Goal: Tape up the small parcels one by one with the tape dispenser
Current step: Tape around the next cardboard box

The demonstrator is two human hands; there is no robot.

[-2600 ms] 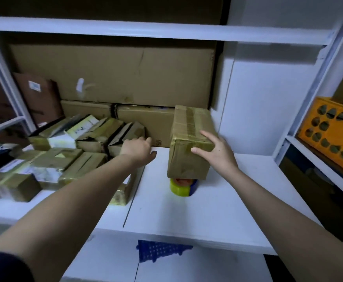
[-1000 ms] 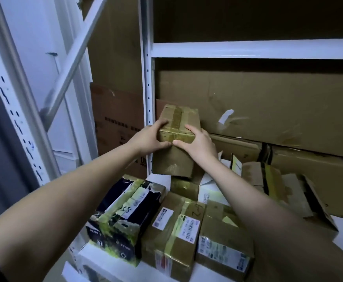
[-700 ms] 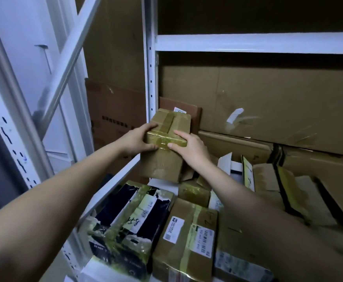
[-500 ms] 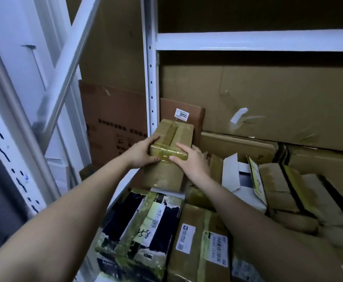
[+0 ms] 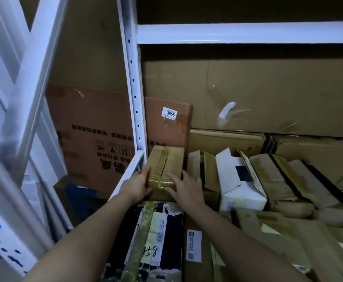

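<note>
A small brown parcel (image 5: pixel 166 161), wrapped in glossy clear tape, sits low at the back left corner of the shelf, tight against the white upright post (image 5: pixel 131 88). My left hand (image 5: pixel 137 186) grips its near left corner. My right hand (image 5: pixel 186 187) holds its near right edge, fingers on top and thumb on the front face. The tape dispenser is out of view.
Several parcels crowd the shelf: a white box (image 5: pixel 239 186) and brown ones in a row to the right, a black wrapped parcel (image 5: pixel 158 237) and a labelled brown one (image 5: pixel 195 247) in front. A reddish carton tagged 3055 (image 5: pixel 166 127) and large flat cardboard (image 5: pixel 248 94) stand behind.
Both hands carried the taped parcel from the open right side of the shelf to the left and lowered it into the back corner beside the post. The dispenser left the view.
</note>
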